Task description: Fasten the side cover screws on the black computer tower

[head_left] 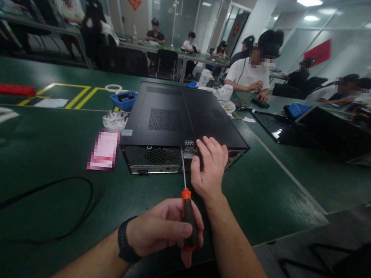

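Note:
A black computer case lies flat on the green table, its rear panel facing me. My left hand, with a black band at the wrist, is wrapped round the orange and black handle of a screwdriver. The screwdriver's shaft points away from me, and its tip meets the upper edge of the rear panel near the middle; any screw there is too small to make out. Just right of the tip, my right hand rests on the case's rear edge, fingers stretched over the top cover.
Left of the case are a blue tray, white gloves and a pink-white packet. A black cable curves across the left. Farther right stands another opened black case. A person in white sits across the table.

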